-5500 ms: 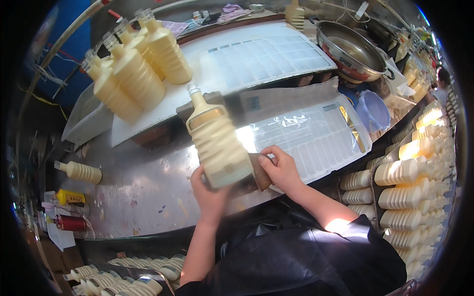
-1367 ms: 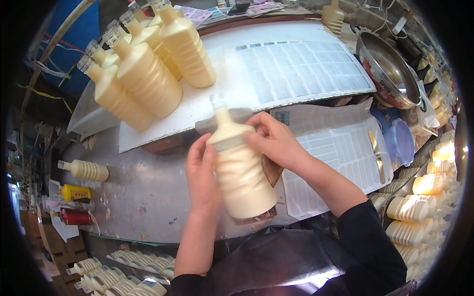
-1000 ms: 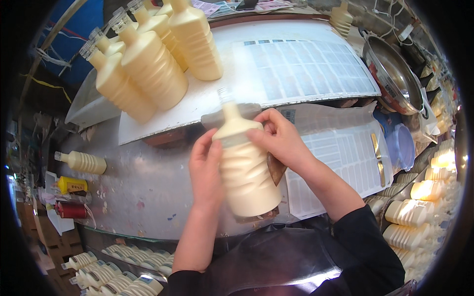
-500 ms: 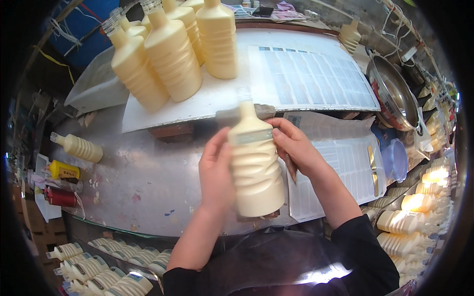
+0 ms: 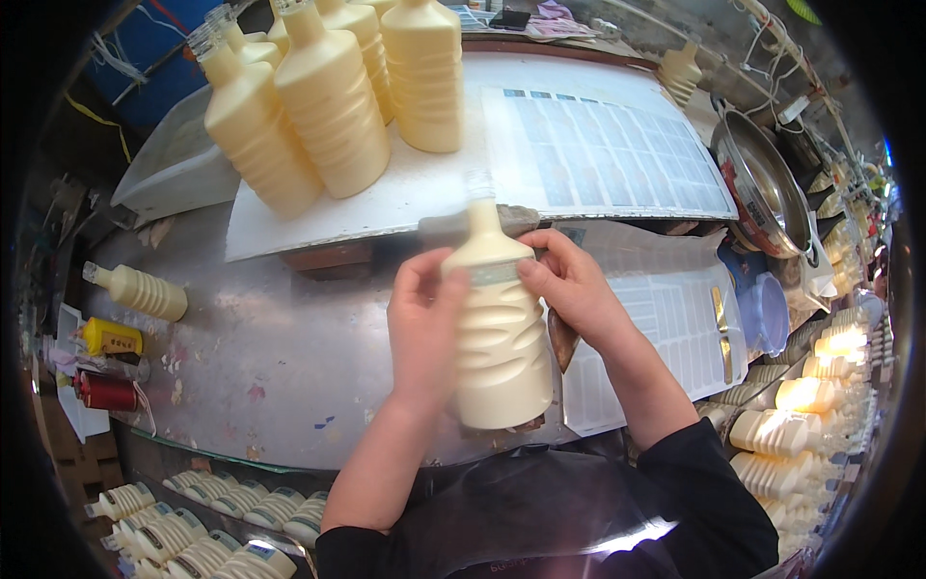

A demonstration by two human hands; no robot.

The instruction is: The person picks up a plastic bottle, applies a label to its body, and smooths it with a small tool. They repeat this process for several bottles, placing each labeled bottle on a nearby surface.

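Observation:
A cream ribbed plastic bottle (image 5: 500,338) with a clear cap stands upright between my hands over the metal table (image 5: 260,357). My left hand (image 5: 424,328) wraps its left side. At the bottle's shoulder, the fingers of my right hand (image 5: 571,285) press on a pale band around the neck. Several more cream bottles (image 5: 328,96) stand on a white board (image 5: 405,193) behind.
Label sheets (image 5: 608,145) lie on the board and to the right (image 5: 666,328). A metal bowl (image 5: 762,183) is at the far right. One bottle (image 5: 140,289) lies at the left, beside small yellow and red items (image 5: 106,367). Rows of bottles lie below (image 5: 212,531) and at the right (image 5: 801,425).
The bottle, first lying tilted in my hands, now stands upright. My right hand moved up to the neck band; the view has shifted closer to the standing bottles.

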